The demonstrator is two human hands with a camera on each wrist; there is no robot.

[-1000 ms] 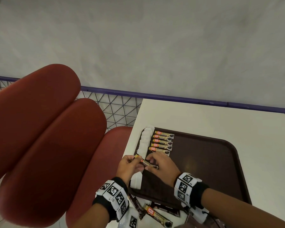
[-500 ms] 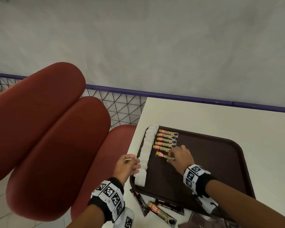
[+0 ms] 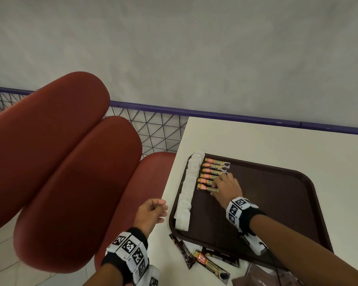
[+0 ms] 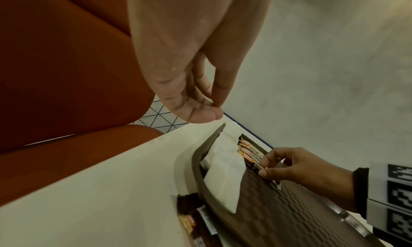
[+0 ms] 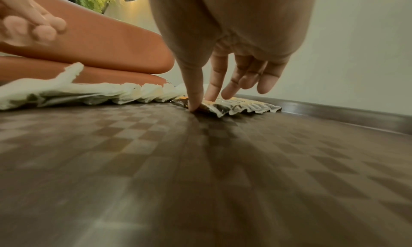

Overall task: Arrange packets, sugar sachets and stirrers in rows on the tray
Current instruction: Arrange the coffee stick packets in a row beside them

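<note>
A brown tray (image 3: 277,203) lies on the white table. White sugar sachets (image 3: 188,188) run in a row along its left edge. Beside them several orange and gold coffee packets (image 3: 214,167) lie in a row. My right hand (image 3: 215,187) is at the row's near end. Its thumb and forefinger pinch the nearest coffee packet (image 3: 205,187), which lies flat on the tray. The right wrist view shows the thumb tip (image 5: 192,108) at the packet's (image 5: 223,108) edge. My left hand (image 3: 155,210) hovers left of the tray, loosely curled and holding nothing.
Loose packets lie on the table in front of the tray: a gold one (image 3: 212,267) and dark ones (image 3: 183,251). A red padded seat (image 3: 70,172) stands to the left. A purple rail with mesh (image 3: 157,131) runs behind.
My right hand carried the packet from the tray's near left up to the end of the row. My left hand let go of it and drew back left, off the tray.
</note>
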